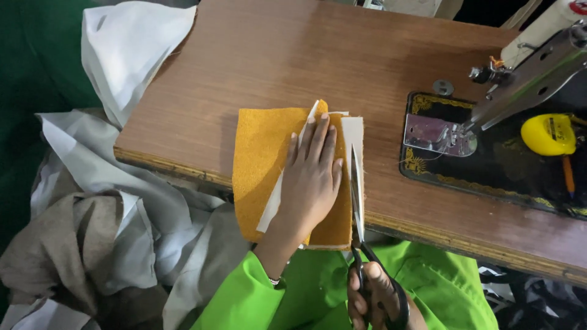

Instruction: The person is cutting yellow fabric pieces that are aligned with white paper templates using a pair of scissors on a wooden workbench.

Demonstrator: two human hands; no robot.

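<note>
A folded orange textured fabric piece [260, 165] with white lining strips lies at the near edge of a brown wooden sewing table [306, 55]. My left hand [312, 177] rests flat on it, fingers spread, pressing it down. My right hand [379, 299] grips black-handled scissors [358, 201]. Their blades run along the fabric's right side, beside a white strip [353, 131], just right of my left fingertips.
A sewing machine [520, 79] stands on its black base at the right, with a yellow tape measure [548, 134] and an orange pencil [568, 174] on it. White and grey cloth [110, 201] is heaped at the left, more white cloth [131, 49] drapes the far-left corner.
</note>
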